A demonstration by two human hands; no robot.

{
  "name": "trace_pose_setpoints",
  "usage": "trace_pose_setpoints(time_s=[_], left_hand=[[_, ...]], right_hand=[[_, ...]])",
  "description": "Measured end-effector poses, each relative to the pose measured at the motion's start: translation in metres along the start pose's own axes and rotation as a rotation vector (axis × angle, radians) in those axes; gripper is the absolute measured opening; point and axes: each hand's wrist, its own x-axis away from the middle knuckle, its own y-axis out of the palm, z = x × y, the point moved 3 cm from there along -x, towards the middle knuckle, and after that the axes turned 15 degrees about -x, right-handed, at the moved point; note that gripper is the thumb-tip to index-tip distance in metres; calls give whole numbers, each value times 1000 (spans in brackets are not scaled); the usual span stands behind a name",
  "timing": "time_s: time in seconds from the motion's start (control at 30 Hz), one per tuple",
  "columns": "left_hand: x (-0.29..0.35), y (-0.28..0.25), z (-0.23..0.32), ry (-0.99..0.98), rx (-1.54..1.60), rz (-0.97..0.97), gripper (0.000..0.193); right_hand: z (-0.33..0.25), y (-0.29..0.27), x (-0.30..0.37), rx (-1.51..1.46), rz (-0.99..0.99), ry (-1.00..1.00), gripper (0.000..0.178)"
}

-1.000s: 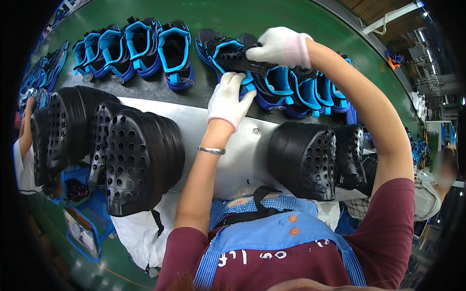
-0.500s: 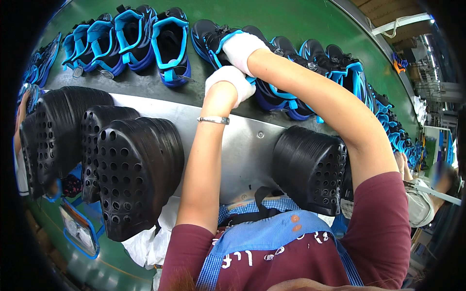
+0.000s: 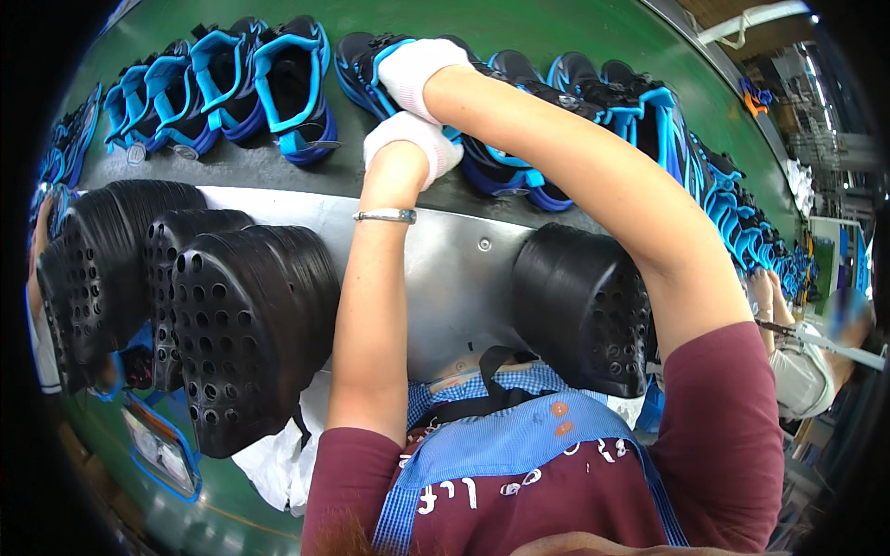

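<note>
Both hands wear white knit gloves and meet at one black sneaker (image 3: 357, 79) with bright blue lining, in the row along the far side of the bench. My right hand (image 3: 419, 76) reaches across and is closed over the sneaker's upper, around its opening. Just nearer, my left hand (image 3: 414, 146) is closed at the heel end, against the right wrist. Gloves and shoe hide most of the fingertips. Left of the hands stands a matching sneaker (image 3: 295, 88), heel toward me. More sneakers (image 3: 649, 125) line up to the right, partly behind my right forearm.
Stacks of black, hole-punched, shoe-shaped shells stand at the left (image 3: 250, 324) and right (image 3: 584, 306) of a metal ledge (image 3: 454, 278). White plastic (image 3: 273, 468) hangs lower left, beside a blue-rimmed basket (image 3: 167, 454). At the right edge, a co-worker (image 3: 807, 375) works along the same line.
The whole view has shifted slightly, so most things sit farther left. Both hands stay on the same sneaker, with little movement relative to it.
</note>
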Motion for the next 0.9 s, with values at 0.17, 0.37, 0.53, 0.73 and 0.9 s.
trace_pose_setpoints(time_s=[0.17,0.37,0.53,0.73,0.9], left_hand=[[16,15,21,42,-102,161,43],[54,16,15,-115,-129,718,45],[85,12,7,-540,-290,987,52],[130,35,64,-228,-222,1257,52],[161,58,101,-20,-116,1052,46]], right_hand=[[21,-19,48,-86,-78,-26,38],[46,-88,217,-110,33,-255,32],[76,-102,357,-233,128,-199,29],[69,-94,448,-77,48,-112,62],[71,-72,459,-41,84,-156,63]])
